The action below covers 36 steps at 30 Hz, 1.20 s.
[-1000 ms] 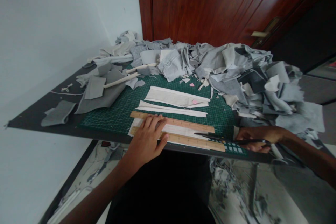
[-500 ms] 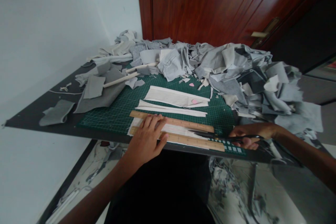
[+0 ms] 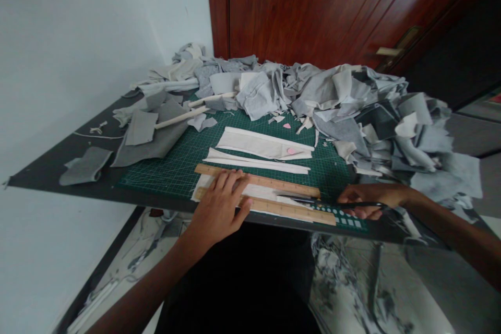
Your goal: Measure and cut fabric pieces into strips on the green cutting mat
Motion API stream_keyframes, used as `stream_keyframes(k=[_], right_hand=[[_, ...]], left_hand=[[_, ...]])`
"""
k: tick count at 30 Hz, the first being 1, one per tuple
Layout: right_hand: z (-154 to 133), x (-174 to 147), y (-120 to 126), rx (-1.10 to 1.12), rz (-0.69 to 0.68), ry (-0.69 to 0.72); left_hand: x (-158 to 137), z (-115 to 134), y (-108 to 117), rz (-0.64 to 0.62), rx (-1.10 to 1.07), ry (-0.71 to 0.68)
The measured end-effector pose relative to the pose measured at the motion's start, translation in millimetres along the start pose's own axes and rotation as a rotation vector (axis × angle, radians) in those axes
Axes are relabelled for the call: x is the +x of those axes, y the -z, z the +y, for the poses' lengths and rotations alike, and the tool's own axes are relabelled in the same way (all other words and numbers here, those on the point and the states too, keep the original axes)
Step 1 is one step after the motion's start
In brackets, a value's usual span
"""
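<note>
My left hand (image 3: 221, 203) lies flat with fingers stretched out, pressing across two wooden rulers and the white fabric (image 3: 262, 192) between them. The upper ruler (image 3: 284, 185) and the lower ruler (image 3: 291, 211) run nearly parallel along the table's front edge. From the right, my right hand (image 3: 360, 201) grips black-handled scissors (image 3: 307, 200). Their blades point left, between the rulers, into the fabric's slit right end. Just beyond the upper ruler lie a narrow folded white strip (image 3: 258, 162) and a wider white fabric piece (image 3: 262, 143) with a pink disc (image 3: 290, 151) on it.
A green cutting mat (image 3: 160, 175) covers part of the dark table (image 3: 43, 177). Grey and white fabric scraps (image 3: 332, 88) are heaped along the back and right. Grey pieces (image 3: 156, 135) lie at left. Behind stand a white wall and a wooden door (image 3: 297, 10).
My right hand and the scissors have moved slightly left, with the blade tips further along the white fabric. My left hand keeps its place on the rulers.
</note>
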State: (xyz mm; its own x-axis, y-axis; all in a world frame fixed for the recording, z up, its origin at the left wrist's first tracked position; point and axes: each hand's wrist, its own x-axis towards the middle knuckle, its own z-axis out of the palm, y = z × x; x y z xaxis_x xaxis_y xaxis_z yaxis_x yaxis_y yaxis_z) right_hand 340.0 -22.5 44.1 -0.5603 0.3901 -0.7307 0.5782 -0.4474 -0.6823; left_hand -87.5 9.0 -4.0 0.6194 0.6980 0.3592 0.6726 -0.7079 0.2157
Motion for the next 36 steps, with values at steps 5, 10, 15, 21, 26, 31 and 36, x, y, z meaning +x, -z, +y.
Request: stream_keyframes(k=[5,10,15,21,26,31,36], right_hand=[[3,2,-2,0.057,-0.034,-0.007],[-1,0,-4,0.043,-0.046,-0.045],[-5,-6,-4,0.017,-0.060,-0.051],[-8,-2,-2,0.070,-0.075,-0.097],[-12,9,-4,0.095,-0.063,-0.091],[-18,14,-11,0.084,-0.034,-0.059],[-24,16,-14,0.055,-0.010,-0.038]], left_hand=[[0,0,0,-0.017,0.002,-0.001],[0,0,1,-0.020,-0.001,0.004],[0,0,1,-0.013,-0.001,-0.007],[0,-1,-1,0.004,-0.013,-0.014],[0,-1,-1,-0.001,-0.017,-0.009],[0,0,0,-0.011,-0.019,0.008],[0,0,0,-0.012,-0.006,0.007]])
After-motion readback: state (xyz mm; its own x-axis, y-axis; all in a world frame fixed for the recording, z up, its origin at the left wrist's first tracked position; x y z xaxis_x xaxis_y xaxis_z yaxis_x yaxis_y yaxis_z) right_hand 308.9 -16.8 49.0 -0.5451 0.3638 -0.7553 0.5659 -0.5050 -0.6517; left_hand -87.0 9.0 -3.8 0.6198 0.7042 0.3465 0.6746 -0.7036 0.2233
